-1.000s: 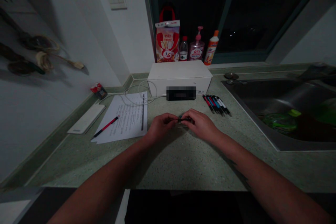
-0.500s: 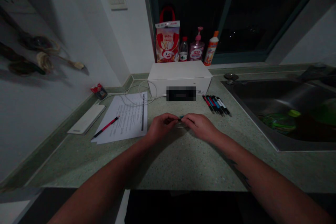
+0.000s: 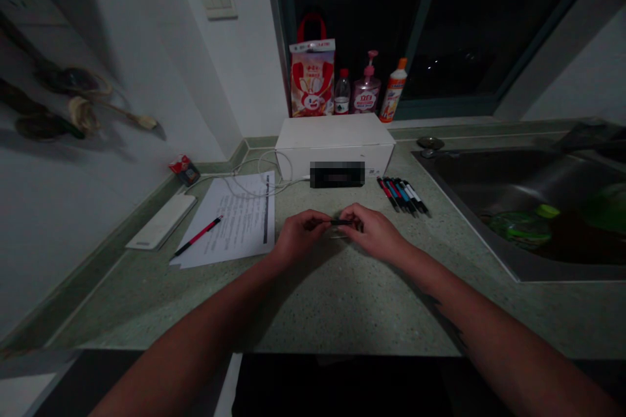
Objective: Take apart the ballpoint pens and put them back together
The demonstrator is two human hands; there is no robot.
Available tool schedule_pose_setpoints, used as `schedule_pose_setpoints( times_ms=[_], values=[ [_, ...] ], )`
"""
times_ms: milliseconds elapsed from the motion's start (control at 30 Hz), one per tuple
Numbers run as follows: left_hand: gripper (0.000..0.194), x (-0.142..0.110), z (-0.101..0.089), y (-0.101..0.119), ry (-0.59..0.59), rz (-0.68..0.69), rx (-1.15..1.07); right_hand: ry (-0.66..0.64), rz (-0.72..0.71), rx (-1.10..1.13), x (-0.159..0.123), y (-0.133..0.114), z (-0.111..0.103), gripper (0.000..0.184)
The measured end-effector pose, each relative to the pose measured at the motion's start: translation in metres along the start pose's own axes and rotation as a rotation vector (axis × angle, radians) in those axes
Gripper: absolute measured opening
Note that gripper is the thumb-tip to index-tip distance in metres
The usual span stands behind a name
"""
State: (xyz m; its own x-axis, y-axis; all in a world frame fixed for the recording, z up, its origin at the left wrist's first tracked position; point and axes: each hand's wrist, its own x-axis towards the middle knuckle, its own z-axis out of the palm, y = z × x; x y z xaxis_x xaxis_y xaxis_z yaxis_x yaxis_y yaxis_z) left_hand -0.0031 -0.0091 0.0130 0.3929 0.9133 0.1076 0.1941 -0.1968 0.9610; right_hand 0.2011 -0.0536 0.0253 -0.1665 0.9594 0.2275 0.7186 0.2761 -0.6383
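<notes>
Dead centre on the speckled green counter (image 3: 342,300), the left hand (image 3: 298,236) and the right hand (image 3: 374,231) are together, fingers closed from either side on a slim dark pen-like piece (image 3: 341,222). The light's poor here, so it may be only part of a pen; hard to say. Just beyond the hands, a tight row of red, blue and black pens (image 3: 403,195) lies beside a white cardboard box (image 3: 335,143) at the counter's back edge. Over to the left, a red-and-black pen (image 3: 198,236) rests on printed white sheets (image 3: 235,221), with a thin white cable (image 3: 259,177) looping across their top. A flat white rectangular case (image 3: 161,221) lies beside them, near the left edge. On the right, a stainless steel sink (image 3: 464,218) is set into the counter, a green object (image 3: 521,227) sitting inside it.
</notes>
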Motion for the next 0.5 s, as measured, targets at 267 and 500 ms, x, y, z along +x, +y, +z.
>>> schedule_pose_setpoints(
  times_ms=[267,500],
  values=[
    [0.009,-0.0001,-0.0012,0.0012,0.009,0.001,0.025,0.015,-0.022,0.002,-0.0001,0.0025,-0.0004,0.019],
    [0.013,0.0003,-0.0015,-0.0001,-0.001,0.024,0.030,-0.013,-0.012,0.001,-0.0004,0.0016,-0.0010,0.015]
  ],
)
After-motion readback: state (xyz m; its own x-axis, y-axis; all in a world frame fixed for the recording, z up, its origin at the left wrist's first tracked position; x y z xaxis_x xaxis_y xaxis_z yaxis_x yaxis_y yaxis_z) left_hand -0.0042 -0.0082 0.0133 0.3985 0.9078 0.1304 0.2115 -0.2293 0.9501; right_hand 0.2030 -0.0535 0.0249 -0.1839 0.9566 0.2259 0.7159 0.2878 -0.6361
